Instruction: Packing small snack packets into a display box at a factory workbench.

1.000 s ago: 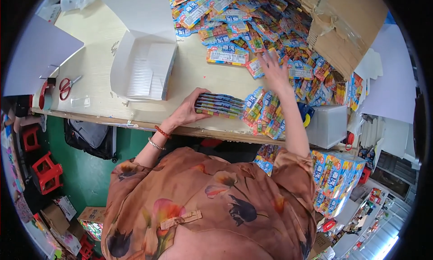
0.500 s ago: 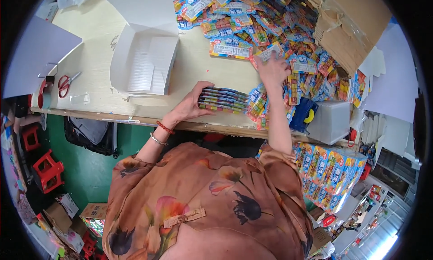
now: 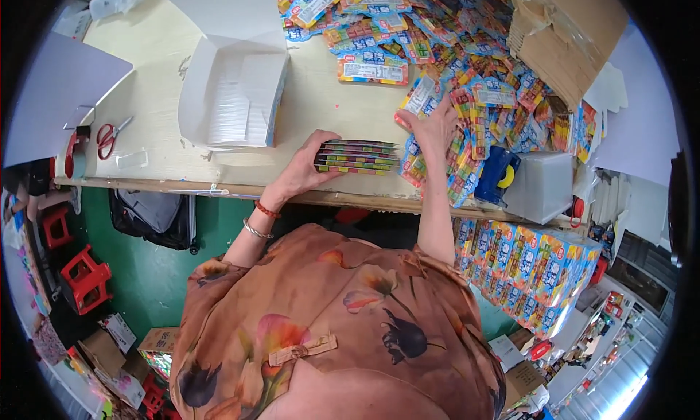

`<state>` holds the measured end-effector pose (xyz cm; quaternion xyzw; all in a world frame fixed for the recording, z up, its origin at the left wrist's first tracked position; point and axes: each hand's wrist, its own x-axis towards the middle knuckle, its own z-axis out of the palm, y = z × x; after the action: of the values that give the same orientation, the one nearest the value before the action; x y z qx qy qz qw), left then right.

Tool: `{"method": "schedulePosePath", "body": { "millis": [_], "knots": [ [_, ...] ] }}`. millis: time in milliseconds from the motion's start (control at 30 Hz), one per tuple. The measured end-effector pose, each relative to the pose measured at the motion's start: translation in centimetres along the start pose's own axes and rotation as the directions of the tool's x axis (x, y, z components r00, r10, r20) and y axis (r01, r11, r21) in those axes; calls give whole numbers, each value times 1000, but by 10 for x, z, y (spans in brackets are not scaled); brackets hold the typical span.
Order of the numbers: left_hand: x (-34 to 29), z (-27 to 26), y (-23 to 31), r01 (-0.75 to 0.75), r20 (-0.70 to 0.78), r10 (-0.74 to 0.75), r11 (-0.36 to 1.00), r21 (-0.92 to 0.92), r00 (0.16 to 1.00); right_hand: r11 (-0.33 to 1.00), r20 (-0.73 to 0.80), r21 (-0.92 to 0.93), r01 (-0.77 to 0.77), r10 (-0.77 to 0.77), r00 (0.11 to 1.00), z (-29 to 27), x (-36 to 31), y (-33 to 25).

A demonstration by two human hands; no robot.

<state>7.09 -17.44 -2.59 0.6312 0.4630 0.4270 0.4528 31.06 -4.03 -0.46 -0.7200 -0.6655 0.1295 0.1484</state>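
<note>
My left hand (image 3: 306,166) is wrapped round the left end of a neat stack of colourful flat packets (image 3: 359,157) lying near the table's front edge. My right hand (image 3: 437,125) grips one colourful packet (image 3: 419,98) at the near edge of a big loose heap of the same packets (image 3: 445,48), just right of the stack. Both forearms come up from the lower edge over a floral shirt.
An open white carton (image 3: 233,92) stands left of the stack. Red scissors (image 3: 109,135) and a tape roll (image 3: 71,154) lie at the table's left end. A cardboard box (image 3: 569,33) sits far right, a blue tape dispenser (image 3: 497,176) and clear box (image 3: 543,187) near right. Filled display boxes (image 3: 525,263) stand below.
My right hand has drawn back from the far part of the heap toward the stack, holding a packet. My left hand has stayed on the stack.
</note>
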Motion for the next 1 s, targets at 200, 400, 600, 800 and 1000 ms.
{"method": "schedulePosePath", "body": {
  "millis": [200, 400, 600, 800, 1000],
  "knots": [
    [-11, -10, -2, 69, -44, -66, 996, 58, 997, 952, 232, 20, -307, 294, 927, -7, 26, -7],
    [-10, -13, -4, 56, -30, -53, 993, 100, 998, 588, -251, 799, 124, 139, 958, 21, 18, 33],
    [-11, -12, -5, 62, -70, -59, 997, 52, 996, 989, -149, 97, 110, -95, 984, -30, 21, -43],
    [-12, -10, -5, 79, -58, -77, 996, 38, 995, 942, 63, 335, 9, -32, 998, -38, 35, -85],
    [-14, -13, -10, 51, -80, -46, 997, 55, 996, 903, 335, -106, 416, -362, 870, -39, 47, -75]
  ]
}}
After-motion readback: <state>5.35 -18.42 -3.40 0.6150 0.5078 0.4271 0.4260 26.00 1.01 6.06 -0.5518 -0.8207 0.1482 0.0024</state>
